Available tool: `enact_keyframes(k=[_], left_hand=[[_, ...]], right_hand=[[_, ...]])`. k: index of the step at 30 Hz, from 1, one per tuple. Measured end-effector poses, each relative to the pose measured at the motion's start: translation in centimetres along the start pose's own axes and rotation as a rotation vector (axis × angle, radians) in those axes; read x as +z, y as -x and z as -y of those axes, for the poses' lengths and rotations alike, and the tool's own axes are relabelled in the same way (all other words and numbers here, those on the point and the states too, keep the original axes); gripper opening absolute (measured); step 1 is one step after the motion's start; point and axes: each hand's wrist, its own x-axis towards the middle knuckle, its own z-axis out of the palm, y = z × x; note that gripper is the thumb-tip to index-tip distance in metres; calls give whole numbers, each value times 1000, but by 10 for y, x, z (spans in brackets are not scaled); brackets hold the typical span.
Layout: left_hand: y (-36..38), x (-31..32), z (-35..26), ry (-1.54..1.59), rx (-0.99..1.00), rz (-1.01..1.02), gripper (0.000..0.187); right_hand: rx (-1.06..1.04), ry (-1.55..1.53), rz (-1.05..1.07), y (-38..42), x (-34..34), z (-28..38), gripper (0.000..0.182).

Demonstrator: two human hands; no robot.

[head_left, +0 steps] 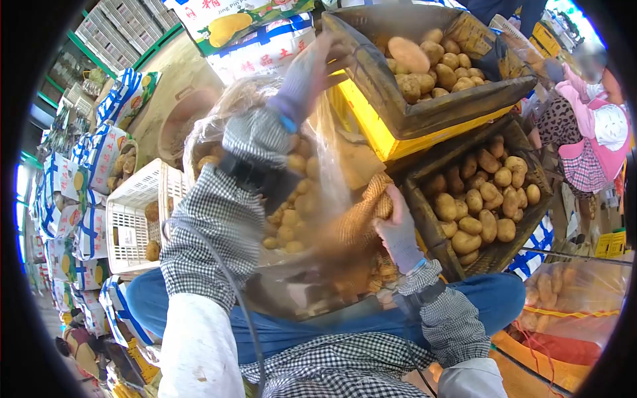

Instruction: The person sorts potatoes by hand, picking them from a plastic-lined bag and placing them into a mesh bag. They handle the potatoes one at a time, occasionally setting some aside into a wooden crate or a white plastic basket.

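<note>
My left hand (325, 63), in a pale glove and smeared by motion, reaches over the left edge of the upper crate (391, 113) with its fingers apart. A blurred potato (408, 54) is off the fingertips, above other potatoes (451, 66) in that crate. My right hand (396, 225), also gloved, is closed on an orange mesh bag (361, 215) whose lower part is blurred. Behind the mesh, a clear plastic bag (325, 152) stands open with many potatoes (295, 205) inside.
A second dark crate (434, 249) of potatoes stands at right, beside the yellow crate (361, 126) under the upper one. At left are a white basket (126, 245) and a brown basin (179, 126). Printed cartons (259, 56) stand at the back. Another person (597, 126) is at far right.
</note>
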Motion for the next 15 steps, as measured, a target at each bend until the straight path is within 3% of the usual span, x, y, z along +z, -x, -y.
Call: enact_keyframes(k=[1, 2, 3, 4, 5, 6, 7, 9, 10, 12, 15], left_hand=[[25, -16, 27, -460, -147, 84, 37], [49, -33, 54, -1173, -229, 278, 30], [74, -49, 82, -1629, -246, 514, 26], [118, -66, 122, -1551, -164, 699, 29], [132, -35, 65, -1000, -810, 278, 38], [165, -42, 120, -928, -975, 117, 49], [173, -32, 118, -1206, -850, 511, 48], [194, -19, 140, -1555, -552, 840, 48], [211, -15, 183, -1647, -415, 756, 50], [197, -2, 201, -1182, -918, 231, 54], [185, 12, 196, -1141, -1033, 53, 57]], right_hand=[[28, 22, -19, 1, -1, 4, 69], [57, 44, -37, 2, -3, 7, 65], [86, 65, -54, 3, -4, 11, 61], [131, 136, -30, 1, -9, 12, 57], [171, 208, -7, -2, -9, 13, 52], [30, 225, -70, -4, -1, 13, 41], [21, 298, -28, -8, -4, 4, 41], [10, 452, 49, -14, -16, -21, 42], [-29, 494, 60, -16, -15, -21, 41], [-101, 584, 80, -16, -9, -12, 41], [-276, 687, 19, -8, 18, -7, 58]])
